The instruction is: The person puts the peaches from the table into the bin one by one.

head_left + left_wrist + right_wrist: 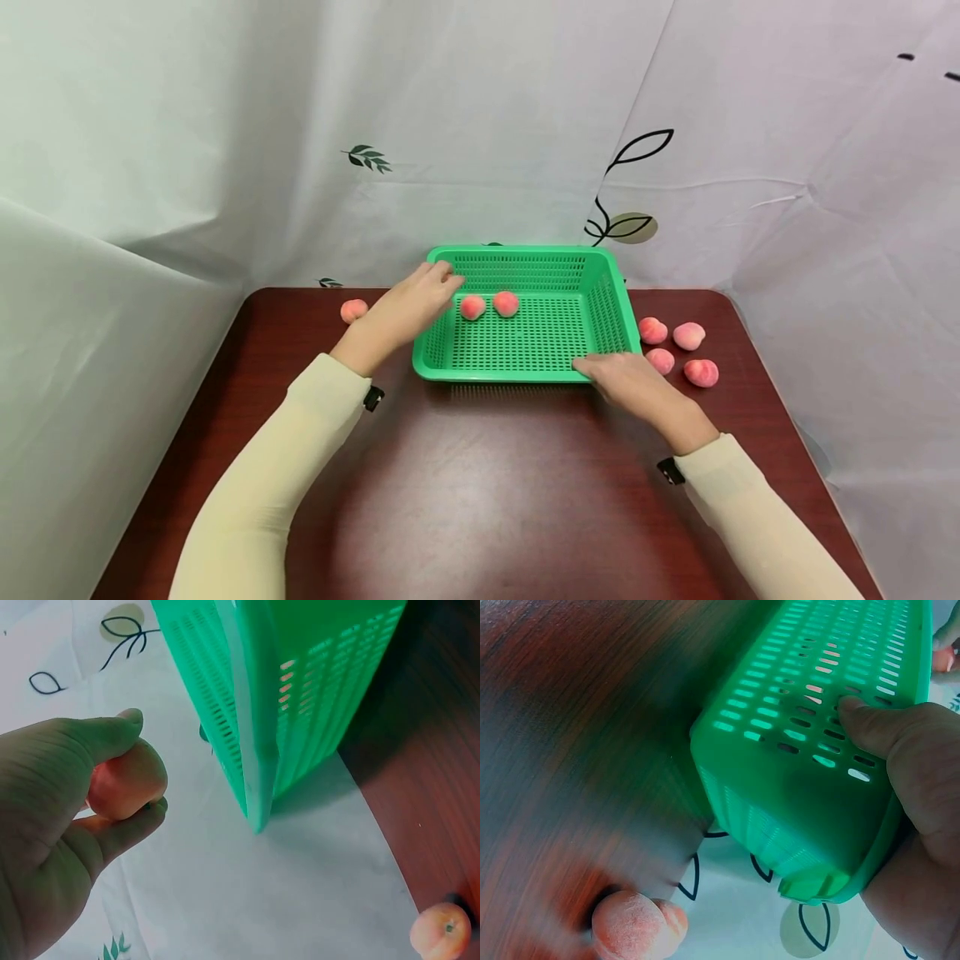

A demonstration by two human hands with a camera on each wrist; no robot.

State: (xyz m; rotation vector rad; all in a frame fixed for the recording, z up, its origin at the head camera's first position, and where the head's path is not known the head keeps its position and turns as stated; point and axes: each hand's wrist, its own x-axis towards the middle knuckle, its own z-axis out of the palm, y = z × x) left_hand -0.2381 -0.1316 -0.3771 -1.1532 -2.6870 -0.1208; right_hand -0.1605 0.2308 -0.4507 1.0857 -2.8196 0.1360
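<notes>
A green plastic basket (517, 375) with slotted walls stands on the table, and two peaches (506, 304) lie inside it toward the left. My left hand (416, 302) is over the basket's left rim. Between its thumb and fingers it pinches a peach (129, 780), which the head view hides behind the hand. At the front right corner my right hand (626, 379) grips the basket, its thumb (866, 724) against the slotted outer wall. Just beyond that hand, several peaches (660, 361) lie on the table.
One peach (353, 311) lies on the table left of the basket, near the back edge. The dark red wooden table (480, 500) stretches toward me. A white cloth (480, 125) with leaf prints hangs behind it and along both sides.
</notes>
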